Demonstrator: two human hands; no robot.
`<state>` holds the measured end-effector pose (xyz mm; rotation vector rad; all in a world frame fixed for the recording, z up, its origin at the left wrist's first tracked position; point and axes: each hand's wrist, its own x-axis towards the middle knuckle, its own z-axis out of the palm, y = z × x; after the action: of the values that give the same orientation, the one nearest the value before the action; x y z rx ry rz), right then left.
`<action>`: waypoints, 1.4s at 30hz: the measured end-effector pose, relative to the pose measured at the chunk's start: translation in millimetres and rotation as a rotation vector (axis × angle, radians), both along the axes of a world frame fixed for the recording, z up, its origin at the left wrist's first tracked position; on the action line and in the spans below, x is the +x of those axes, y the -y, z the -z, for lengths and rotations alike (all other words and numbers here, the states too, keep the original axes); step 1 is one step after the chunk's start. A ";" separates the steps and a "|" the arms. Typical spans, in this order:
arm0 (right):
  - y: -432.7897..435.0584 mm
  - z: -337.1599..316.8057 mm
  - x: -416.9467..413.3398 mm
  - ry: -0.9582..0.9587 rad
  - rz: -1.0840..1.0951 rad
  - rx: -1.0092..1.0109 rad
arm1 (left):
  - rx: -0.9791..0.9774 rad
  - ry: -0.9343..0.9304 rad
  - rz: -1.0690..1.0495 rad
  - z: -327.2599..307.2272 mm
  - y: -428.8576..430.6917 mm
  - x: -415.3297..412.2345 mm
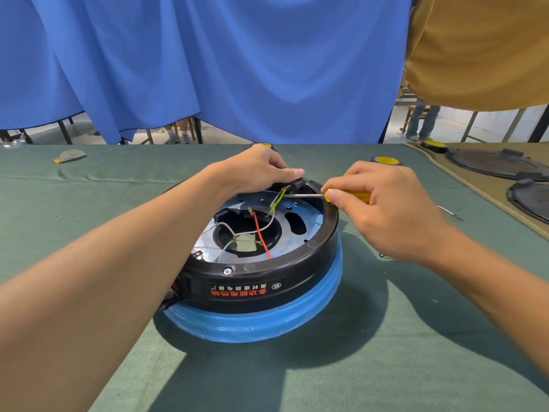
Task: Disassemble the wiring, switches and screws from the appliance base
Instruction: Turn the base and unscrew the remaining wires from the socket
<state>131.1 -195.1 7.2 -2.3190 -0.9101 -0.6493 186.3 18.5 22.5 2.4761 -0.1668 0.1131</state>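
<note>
Kinda cramped up top: a red wire (261,236) and white wires (222,223) criss-cross the middle hole of the appliance base (261,281), the left hand (261,168), right hand (383,203) and screwdriver (309,195) crowd its far rim, but the green cloth (89,203) in front and to the left is open.

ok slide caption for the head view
Left hand steadies the round black appliance base while the right hand holds a yellow-handled screwdriver at its far rim.

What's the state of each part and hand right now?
appliance base: upside down on the table, underside open.
front rim screw: still in.
red wire: lying across the centre opening.
screwdriver: level, tip at the base's far rim.
left hand: grips the base's far rim.
right hand: grips the screwdriver.
</note>
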 end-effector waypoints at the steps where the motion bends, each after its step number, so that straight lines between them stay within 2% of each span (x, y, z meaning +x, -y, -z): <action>1: -1.1 0.8 -1.3 0.036 0.009 -0.040 | 0.002 -0.002 -0.001 0.2 -0.2 0.2; 4: 1.5 0.9 -1.3 0.071 0.009 -0.053 | -0.003 -0.008 -0.002 0.6 -0.6 0.3; 7: 4.3 8.1 1.6 0.108 -0.003 0.066 | 0.015 -0.004 -0.010 1.0 -0.6 0.3; 10: 3.6 29.1 -2.1 0.224 -0.005 0.194 | 0.065 0.006 -0.003 0.1 -1.4 -1.9; 16: 11.8 45.6 5.3 0.474 0.066 0.259 | 0.053 0.077 -0.015 0.0 -4.0 -9.0; 20: 10.7 50.1 9.7 0.465 0.168 0.333 | 0.107 0.261 -0.133 -14.6 -4.5 -13.1; 22: 10.8 49.5 12.7 0.419 0.193 0.374 | 0.169 0.294 -0.176 -24.3 -6.9 -18.4; 24: 11.5 48.8 14.6 0.371 0.205 0.426 | 0.292 0.185 -0.179 -31.6 -10.4 -27.4; 27: 13.0 48.3 12.5 0.286 0.212 0.507 | 0.482 -0.148 -0.114 -31.9 -9.4 -41.5; 30: 12.2 47.7 3.6 0.256 0.213 0.533 | 0.519 -0.335 -0.098 -25.9 -4.9 -49.6; 37: 6.9 48.5 -10.0 0.293 0.160 0.496 | 0.409 -0.358 -0.123 -18.2 2.8 -59.5; 40: 8.8 46.8 -11.8 0.288 0.165 0.503 | 0.353 -0.272 -0.229 -24.6 -0.8 -61.2; 42: 10.3 45.2 -11.7 0.275 0.176 0.512 | 0.329 -0.140 -0.363 -33.6 -6.0 -60.3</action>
<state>119.4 -205.4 -38.0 -1.8845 -0.5663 -1.1492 126.0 24.4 56.1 2.8068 0.3525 0.0684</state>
